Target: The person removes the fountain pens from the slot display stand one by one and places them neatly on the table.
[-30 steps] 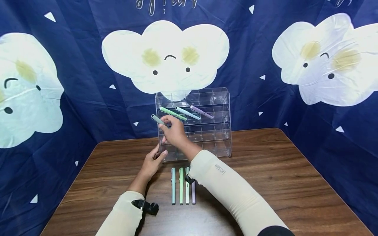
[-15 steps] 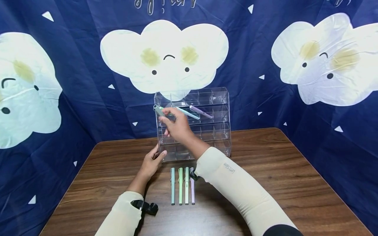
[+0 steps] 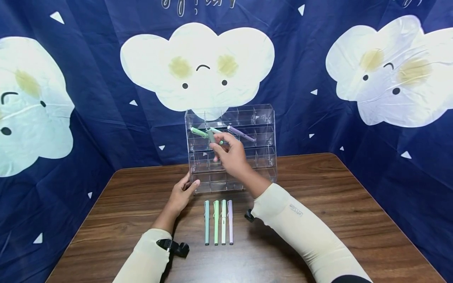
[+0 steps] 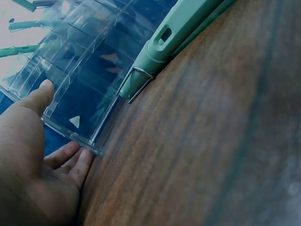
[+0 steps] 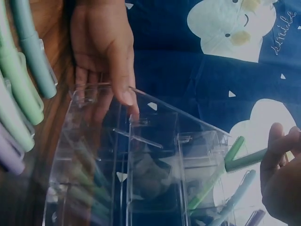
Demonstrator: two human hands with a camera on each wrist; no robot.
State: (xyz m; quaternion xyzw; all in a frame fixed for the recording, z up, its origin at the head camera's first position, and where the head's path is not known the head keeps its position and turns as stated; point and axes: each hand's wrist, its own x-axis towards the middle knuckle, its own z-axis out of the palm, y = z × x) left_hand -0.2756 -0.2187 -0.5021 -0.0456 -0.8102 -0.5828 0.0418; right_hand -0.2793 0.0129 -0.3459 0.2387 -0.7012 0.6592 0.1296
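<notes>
A clear acrylic rack (image 3: 267, 135) with tiered compartments stands at the table's back. My left hand (image 3: 180, 197) holds its lower left corner, thumb at the front and fingers along the side, as the left wrist view confirms. My right hand (image 3: 231, 156) pinches a grey-green pen (image 3: 211, 136) before the second tier from the top. In that tier lean a green pen (image 3: 199, 132), a light blue pen (image 5: 237, 194) and a purple pen (image 3: 242, 134). The right hand partly covers the light blue one in the head view.
On the wooden table (image 3: 134, 204), in front of the rack, a teal pen (image 3: 207, 224), a green pen (image 3: 216, 224), a pale green pen (image 3: 223, 224) and a lilac pen (image 3: 231, 224) lie side by side. A blue curtain (image 3: 301, 118) with clouds hangs behind.
The right hand has carried the grey-green pen rightward from the rack's left edge, past the leaning green pen, and turned it steeper. The left hand stays at the corner.
</notes>
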